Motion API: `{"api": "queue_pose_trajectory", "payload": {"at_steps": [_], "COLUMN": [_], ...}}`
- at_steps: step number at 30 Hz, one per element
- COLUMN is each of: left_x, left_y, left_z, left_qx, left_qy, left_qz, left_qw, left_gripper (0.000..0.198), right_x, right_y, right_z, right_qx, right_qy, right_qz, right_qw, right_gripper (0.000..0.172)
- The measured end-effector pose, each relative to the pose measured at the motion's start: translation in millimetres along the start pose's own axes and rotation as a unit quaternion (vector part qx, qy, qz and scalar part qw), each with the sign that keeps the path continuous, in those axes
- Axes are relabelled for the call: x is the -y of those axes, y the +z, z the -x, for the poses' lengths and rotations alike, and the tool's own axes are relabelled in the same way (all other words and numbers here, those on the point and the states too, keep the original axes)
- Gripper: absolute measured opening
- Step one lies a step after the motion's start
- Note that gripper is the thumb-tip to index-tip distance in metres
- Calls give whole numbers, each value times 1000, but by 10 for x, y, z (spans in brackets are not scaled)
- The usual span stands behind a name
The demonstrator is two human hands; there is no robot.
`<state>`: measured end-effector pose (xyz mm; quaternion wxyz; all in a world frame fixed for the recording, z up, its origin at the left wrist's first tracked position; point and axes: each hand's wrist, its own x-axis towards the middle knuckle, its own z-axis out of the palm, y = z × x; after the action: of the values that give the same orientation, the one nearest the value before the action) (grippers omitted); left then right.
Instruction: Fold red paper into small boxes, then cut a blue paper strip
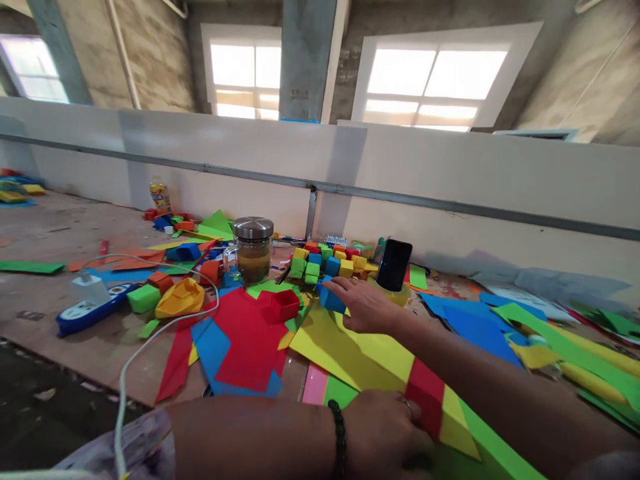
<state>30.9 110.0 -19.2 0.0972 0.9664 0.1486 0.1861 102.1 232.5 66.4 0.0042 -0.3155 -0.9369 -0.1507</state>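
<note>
My right hand [367,303] reaches forward over the yellow paper sheet [350,350] and grips a small blue paper cube [331,299] beside a heap of folded paper cubes [325,261] in yellow, green, blue and red. Near the bottom edge my left hand [387,433], with a dark bead bracelet at the wrist, rests closed on the same yellow sheet next to a red paper strip [425,395]. Whether its fingers hold anything is hidden.
A lidded glass jar of brown liquid [253,250] stands behind a red paper box [284,305]. A black phone [393,265] leans upright. At left lie a yellow paper boat [181,298], a blue power strip [87,308] with white cable, and scattered coloured sheets. A white partition wall [450,180] runs behind.
</note>
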Motion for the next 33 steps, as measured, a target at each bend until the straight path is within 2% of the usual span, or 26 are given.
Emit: {"api": "queue_pose_trajectory", "payload": {"at_steps": [3,5,7,8,10,13,18,20,22,23,25,27,29,33], "left_x": [6,9,10,7,-6,-32,-28,-22,-26,-30,-37,-34,-21,10], "left_y": [8,15,25,30,39,47,62,66,62,58,45,34,28,39], "left_z": [-8,-10,-10,-11,-14,-25,-54,-54,-45,-39,-31,-32,-44,-72], "left_qx": [11,13,10,8,9,12,37,44,39,32,24,34,51,62], "left_qy": [0,-3,-2,0,2,10,6,1,-12,-18,-18,-8,-4,6], "left_qz": [-8,-14,-15,-16,-19,-22,-9,0,2,0,-5,-9,-12,-25], "left_qw": [1000,1000,1000,1000,1000,1000,999,999,999,999,1000,999,999,998], "left_gripper": [30,33,33,34,35,37,35,33,31,31,32,33,34,34], "right_x": [-126,-258,-403,-467,-549,-543,-426,-426,-450,-465,-488,-503,-519,-576], "right_y": [-135,-190,-194,-175,-102,46,164,156,161,179,251,358,473,640], "right_z": [-10,-53,-125,-168,-251,-329,-309,-299,-310,-321,-349,-378,-408,-477], "right_qx": [5,-17,-54,-57,-23,41,83,84,58,37,7,-7,-28,-76], "right_qy": [-5,22,90,123,147,121,108,100,113,115,87,31,-11,-73], "right_qz": [-65,-104,-100,-84,-51,-35,-75,-102,-110,-99,-56,-20,-6,-10], "right_qw": [998,994,989,987,988,991,988,986,986,988,995,999,1000,994], "right_gripper": [89,74,49,43,45,55,22,25,27,36,66,81,79,64]}}
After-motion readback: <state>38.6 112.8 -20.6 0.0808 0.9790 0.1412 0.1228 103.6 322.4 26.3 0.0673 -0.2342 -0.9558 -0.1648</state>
